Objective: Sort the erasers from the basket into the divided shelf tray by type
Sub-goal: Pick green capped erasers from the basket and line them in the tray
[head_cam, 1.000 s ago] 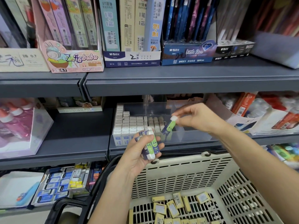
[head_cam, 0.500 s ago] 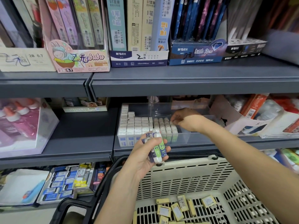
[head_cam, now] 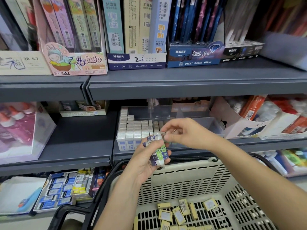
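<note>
My left hand (head_cam: 142, 165) grips a small bundle of green and blue sleeved erasers (head_cam: 158, 152) above the basket's far rim. My right hand (head_cam: 184, 132) reaches over from the right, and its thumb and fingertips pinch the white top end of one eraser in that bundle; motion blur hides the detail. Behind both hands the clear divided tray (head_cam: 208, 124) stands on the middle shelf. Rows of white erasers (head_cam: 132, 130) fill its left part, with a short row of the sleeved kind beside them. Several yellow erasers (head_cam: 179, 213) lie in the beige basket (head_cam: 182, 181).
Cardboard display boxes (head_cam: 245, 127) stand right of the tray. A pink glue-bottle box (head_cam: 21, 130) sits on the left shelf. Pencil-lead boxes (head_cam: 136, 60) line the upper shelf, whose front edge overhangs the tray. The basket's black handle (head_cam: 69, 211) curves at lower left.
My right hand set an eraser into the tray beside the rows, then drew back toward me to the bundle in my left hand. The camera shifted slightly.
</note>
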Demonstrator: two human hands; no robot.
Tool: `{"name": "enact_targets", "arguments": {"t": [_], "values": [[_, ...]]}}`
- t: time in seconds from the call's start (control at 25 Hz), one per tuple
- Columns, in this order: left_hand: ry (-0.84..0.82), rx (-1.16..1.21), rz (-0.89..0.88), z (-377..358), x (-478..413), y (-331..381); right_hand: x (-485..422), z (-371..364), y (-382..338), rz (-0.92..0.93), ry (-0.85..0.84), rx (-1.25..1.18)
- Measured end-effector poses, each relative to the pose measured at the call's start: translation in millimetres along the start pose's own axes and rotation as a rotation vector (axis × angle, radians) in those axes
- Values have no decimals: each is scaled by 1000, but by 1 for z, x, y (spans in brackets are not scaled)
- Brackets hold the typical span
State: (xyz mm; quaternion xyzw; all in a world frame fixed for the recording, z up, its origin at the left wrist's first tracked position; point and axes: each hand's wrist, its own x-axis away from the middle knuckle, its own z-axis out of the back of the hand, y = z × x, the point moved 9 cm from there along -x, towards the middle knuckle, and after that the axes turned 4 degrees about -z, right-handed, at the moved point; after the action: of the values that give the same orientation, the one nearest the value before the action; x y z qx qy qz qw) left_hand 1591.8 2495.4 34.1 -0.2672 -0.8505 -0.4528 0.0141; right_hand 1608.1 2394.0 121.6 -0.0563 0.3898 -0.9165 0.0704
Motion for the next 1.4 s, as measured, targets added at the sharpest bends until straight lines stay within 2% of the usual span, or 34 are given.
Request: {"name": "enact_targets", "arguments": {"t": [0.08, 0.2, 0.36, 0.44, 0.52, 0.6, 0.76, 0.92, 1.0, 1.08, 1.2, 1.32, 1.4], "values": [[-16, 3, 2, -3, 0, 0, 12, -16, -4, 7, -86, 2], [-29, -2, 4, -4, 2, -1, 19, -12, -7, 36, 49, 39], [-28, -5, 14, -4, 4, -3, 17, 7, -4, -24, 48, -243], [16, 11, 1, 2, 3, -1, 11, 33, 4, -67, 136, -272], [37, 23, -14, 7, 2, 2, 2, 66, 13, -102, 324, -53], [36, 24, -13, 7, 1, 2, -10, 80, 20, -147, 415, 187], [39, 17, -4, 7, -1, 1, -38, 59, 35, -204, 304, 323], [48, 27, -2, 9, -3, 1, -52, 42, 47, -242, 249, 307], [47, 30, 0, 9, -3, 1, -55, 32, 55, -279, 194, 400], [42, 34, 1, 9, -3, 1, -58, 24, 59, -275, 158, 512], [40, 32, 1, 8, -3, 1, -59, 19, 58, -251, 108, 552], [33, 16, 15, 5, -2, 0, -49, 29, 49, -222, 154, 569], [13, 5, 30, 2, -1, -2, -35, 31, 32, -129, 217, 457]]}}
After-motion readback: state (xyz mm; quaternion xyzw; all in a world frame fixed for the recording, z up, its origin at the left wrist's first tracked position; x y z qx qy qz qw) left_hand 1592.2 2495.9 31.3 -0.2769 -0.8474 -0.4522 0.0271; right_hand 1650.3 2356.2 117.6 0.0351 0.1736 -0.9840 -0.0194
